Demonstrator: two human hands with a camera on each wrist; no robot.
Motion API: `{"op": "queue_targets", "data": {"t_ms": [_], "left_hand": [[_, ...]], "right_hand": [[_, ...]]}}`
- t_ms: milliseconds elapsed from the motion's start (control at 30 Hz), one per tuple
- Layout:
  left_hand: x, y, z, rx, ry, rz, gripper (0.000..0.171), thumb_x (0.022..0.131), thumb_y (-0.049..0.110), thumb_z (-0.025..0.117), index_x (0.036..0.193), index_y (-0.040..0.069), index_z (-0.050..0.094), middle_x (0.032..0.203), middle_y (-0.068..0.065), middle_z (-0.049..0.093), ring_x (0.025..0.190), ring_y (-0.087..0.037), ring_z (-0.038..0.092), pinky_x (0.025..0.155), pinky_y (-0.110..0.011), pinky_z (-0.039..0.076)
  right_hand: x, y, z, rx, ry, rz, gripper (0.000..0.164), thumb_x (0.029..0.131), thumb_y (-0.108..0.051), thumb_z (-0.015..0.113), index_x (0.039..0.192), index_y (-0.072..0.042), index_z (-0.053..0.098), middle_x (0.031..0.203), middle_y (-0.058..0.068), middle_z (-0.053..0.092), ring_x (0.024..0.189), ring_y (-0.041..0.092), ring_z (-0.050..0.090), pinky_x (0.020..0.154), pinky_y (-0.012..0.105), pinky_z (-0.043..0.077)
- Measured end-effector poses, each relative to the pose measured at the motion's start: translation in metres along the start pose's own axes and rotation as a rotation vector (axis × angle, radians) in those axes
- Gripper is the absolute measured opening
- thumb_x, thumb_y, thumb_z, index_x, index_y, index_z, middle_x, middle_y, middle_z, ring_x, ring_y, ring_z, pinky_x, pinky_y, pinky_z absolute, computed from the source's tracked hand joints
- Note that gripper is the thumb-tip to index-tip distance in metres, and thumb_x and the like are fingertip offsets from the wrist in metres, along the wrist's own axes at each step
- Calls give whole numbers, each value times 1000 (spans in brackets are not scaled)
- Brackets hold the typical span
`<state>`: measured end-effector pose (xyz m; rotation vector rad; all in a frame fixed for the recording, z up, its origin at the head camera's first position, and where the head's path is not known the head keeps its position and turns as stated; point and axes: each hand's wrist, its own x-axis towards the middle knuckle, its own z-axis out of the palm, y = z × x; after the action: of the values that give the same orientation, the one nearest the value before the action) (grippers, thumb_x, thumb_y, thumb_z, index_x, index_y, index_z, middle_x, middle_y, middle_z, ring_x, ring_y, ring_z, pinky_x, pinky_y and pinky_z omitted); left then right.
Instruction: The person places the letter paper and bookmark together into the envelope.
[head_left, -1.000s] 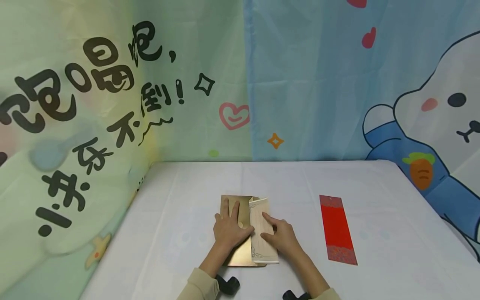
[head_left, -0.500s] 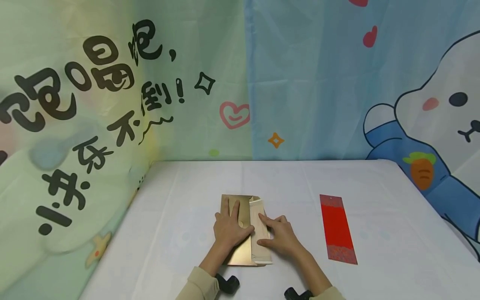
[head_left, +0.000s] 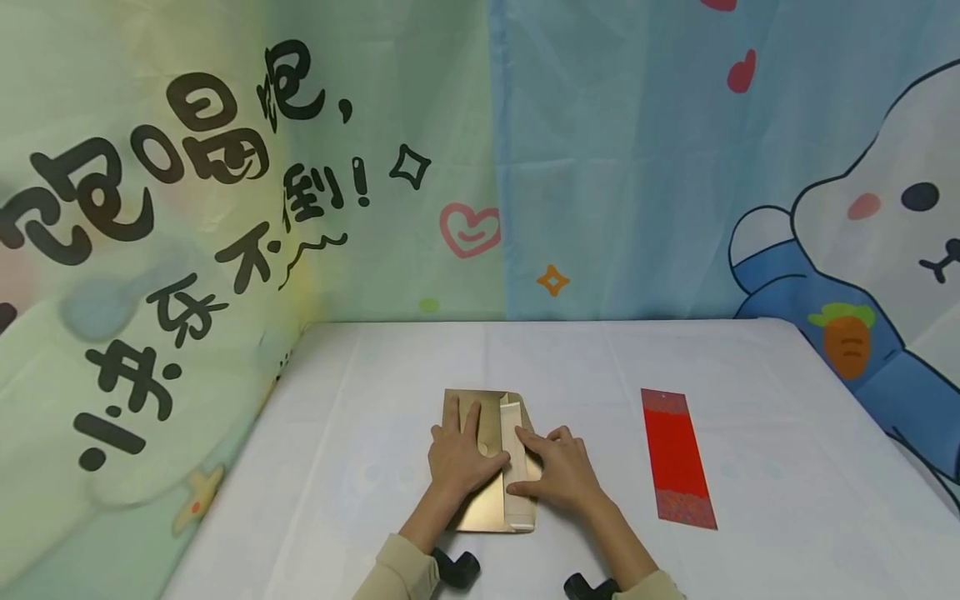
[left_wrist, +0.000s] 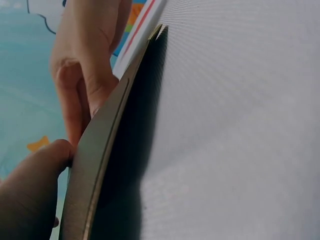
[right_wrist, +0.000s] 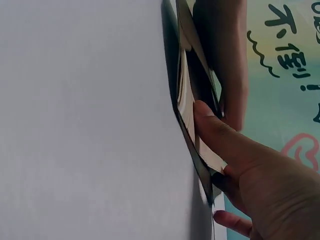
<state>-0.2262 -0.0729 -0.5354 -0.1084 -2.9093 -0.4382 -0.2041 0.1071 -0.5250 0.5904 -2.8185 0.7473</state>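
A gold envelope (head_left: 483,510) lies on the white table with its opening facing right. My left hand (head_left: 460,460) lies flat over it with fingers spread, the thumb reaching toward the opening. A cream printed paper (head_left: 511,417) sits partly inside the envelope, and only a narrow strip shows past its front. My right hand (head_left: 561,468) holds that strip's outer edge with index finger and thumb. Close up in the right wrist view, the right thumb (right_wrist: 220,127) lies on the layered cream paper within the parted envelope mouth. In the left wrist view the gold edge (left_wrist: 95,150) stands slightly off the cloth.
A red rectangular packet (head_left: 678,458) lies to the right of the hands. White cloth (head_left: 360,392) covers the table. Printed fabric curtains (head_left: 600,167) rise behind and at the left. Black wrist-worn pieces (head_left: 459,571) sit near the sleeves.
The cream paper has slid leftward, deeper into the gold envelope, so its visible strip is narrower. My right hand has moved left with it. My left hand has stayed in place.
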Motion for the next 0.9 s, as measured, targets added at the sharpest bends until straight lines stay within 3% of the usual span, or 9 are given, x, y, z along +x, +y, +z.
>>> {"op": "queue_targets", "data": {"t_ms": [233,400,500,700,900], "left_hand": [[0,-1,1,1,-10,-8,96,64,69,57,144,22,34,150,-13,18,89,-34,48,50,-33,41],[0,-2,2,-14,1,-3,95,64,69,58,144,22,35,150,-13,19,90,-34,48,51,-34,42],[0,-2,2,-17,7,5,95,64,69,58,143,21,36,150,-13,20,89,-35,48,50,-34,41],[0,-3,1,-5,-3,9,95,65,70,57,144,21,34,151,-13,18,91,-35,49,50,-33,42],[0,-3,1,-4,-3,11,96,65,69,57,144,21,34,150,-14,19,93,-37,50,52,-34,44]], "right_hand": [[0,-3,4,28,-19,-5,86,60,-55,77,131,-12,54,125,0,58,96,22,45,79,39,33],[-2,6,-1,77,-14,-20,75,67,-42,77,128,-5,55,130,11,53,112,30,44,90,50,31],[-3,15,-4,86,-39,-42,70,69,-35,74,128,-2,55,135,17,46,123,38,36,97,56,24],[-4,24,-4,123,-158,-49,76,73,-43,68,136,-6,47,145,21,30,134,42,16,103,60,7],[-4,23,-3,101,-182,-43,75,73,-44,65,138,-11,45,148,19,25,136,38,12,103,59,5]]}}
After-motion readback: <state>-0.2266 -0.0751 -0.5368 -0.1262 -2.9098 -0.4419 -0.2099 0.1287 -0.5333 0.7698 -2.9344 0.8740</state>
